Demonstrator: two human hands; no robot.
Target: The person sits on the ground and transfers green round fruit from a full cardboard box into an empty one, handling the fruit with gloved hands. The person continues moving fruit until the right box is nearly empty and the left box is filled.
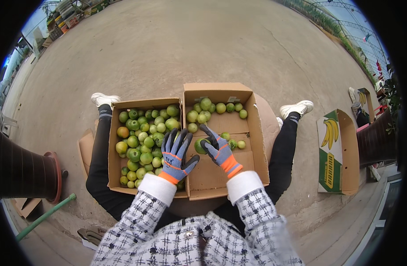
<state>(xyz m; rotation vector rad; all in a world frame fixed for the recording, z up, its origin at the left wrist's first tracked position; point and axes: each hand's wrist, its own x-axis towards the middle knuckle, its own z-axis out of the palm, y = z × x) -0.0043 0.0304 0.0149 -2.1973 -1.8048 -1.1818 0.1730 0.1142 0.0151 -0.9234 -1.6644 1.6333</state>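
Observation:
Two open cardboard boxes sit side by side between my legs. Many green tomatoes [146, 158], a few tinged yellow or orange, crowd the left box [146, 105]. Fewer tomatoes lie in the right box [208, 178]: a cluster [205, 104] toward its far side and several small ones near its middle. My left hand [174, 154], in a blue-grey glove with black fingertips and an orange cuff, is spread open over the left box's right edge. My right hand [219, 152], gloved alike, grips a larger green tomato [200, 146] between thumb and fingers above the right box.
My legs flank the boxes, with white shoes [296, 108] beyond them. A banana carton [345, 153] stands on the right. Large dark pots stand at both sides, the left one [23, 166] on a reddish saucer. A green pole [46, 216] lies at lower left.

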